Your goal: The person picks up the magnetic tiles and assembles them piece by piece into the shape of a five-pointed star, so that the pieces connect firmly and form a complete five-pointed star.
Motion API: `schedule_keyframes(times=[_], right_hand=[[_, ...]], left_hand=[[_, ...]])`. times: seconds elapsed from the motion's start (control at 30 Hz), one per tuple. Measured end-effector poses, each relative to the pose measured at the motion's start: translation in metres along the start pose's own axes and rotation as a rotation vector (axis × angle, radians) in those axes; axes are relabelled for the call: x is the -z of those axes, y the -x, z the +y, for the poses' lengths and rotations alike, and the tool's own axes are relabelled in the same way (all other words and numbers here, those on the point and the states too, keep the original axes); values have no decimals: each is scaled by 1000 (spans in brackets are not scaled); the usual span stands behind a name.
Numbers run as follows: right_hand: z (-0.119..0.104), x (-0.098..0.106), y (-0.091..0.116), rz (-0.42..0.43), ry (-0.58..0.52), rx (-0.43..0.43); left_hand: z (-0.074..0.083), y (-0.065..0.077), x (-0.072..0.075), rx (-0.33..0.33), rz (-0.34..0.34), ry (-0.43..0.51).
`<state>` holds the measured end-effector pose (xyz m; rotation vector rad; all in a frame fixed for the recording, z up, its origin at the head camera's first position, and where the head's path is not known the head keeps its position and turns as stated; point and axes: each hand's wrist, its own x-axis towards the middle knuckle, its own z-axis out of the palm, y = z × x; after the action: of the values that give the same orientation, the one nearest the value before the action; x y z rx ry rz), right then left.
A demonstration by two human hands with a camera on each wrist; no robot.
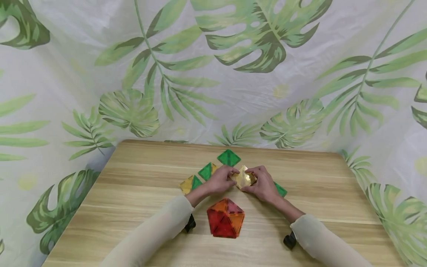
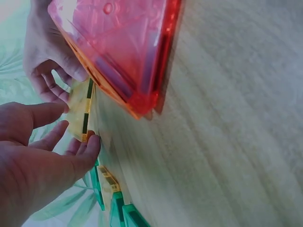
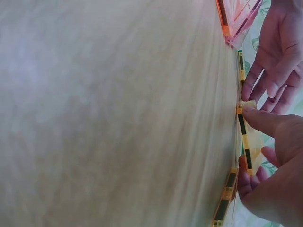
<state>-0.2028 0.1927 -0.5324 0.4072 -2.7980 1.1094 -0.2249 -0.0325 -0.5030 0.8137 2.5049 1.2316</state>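
Translucent yellow triangular magnetic tiles [image 1: 244, 178] stand joined along a raised ridge, between both hands above the wooden table. My left hand [image 1: 220, 178] holds their left side with thumb and fingertips. On the other side my right hand [image 1: 263, 184] grips them, its thumb [image 3: 258, 118] at one corner and fingers at the other in the right wrist view. Closer to me sits a low five-sided dome [image 1: 225, 224] of red, orange and pink tiles. The left wrist view shows the yellow tile's dark-striped edge [image 2: 86, 113] beside the fingers.
Beyond the hands lies a pair of green tiles [image 1: 228, 158] forming a diamond. Left of them are yellow and green tiles [image 1: 191, 183] in pairs, and a green tile [image 1: 280, 189] shows by the right hand. A leaf-patterned cloth [image 1: 186, 81] hangs behind the table [image 1: 143, 207].
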Motion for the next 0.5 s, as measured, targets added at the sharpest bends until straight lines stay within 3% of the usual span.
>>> schedule_keyframes(times=[0.2,0.3,0.5], right_hand=[[1,2,-1,-34,-144,-28],[0,4,-1,-72,-247,-62],[-2,10,3,-145,-501,-121]], left_hand=[[-2,-5,1,25,26,-9],[-4,-7,2,43,26,33],[-7,-4,11,11,-19,160]])
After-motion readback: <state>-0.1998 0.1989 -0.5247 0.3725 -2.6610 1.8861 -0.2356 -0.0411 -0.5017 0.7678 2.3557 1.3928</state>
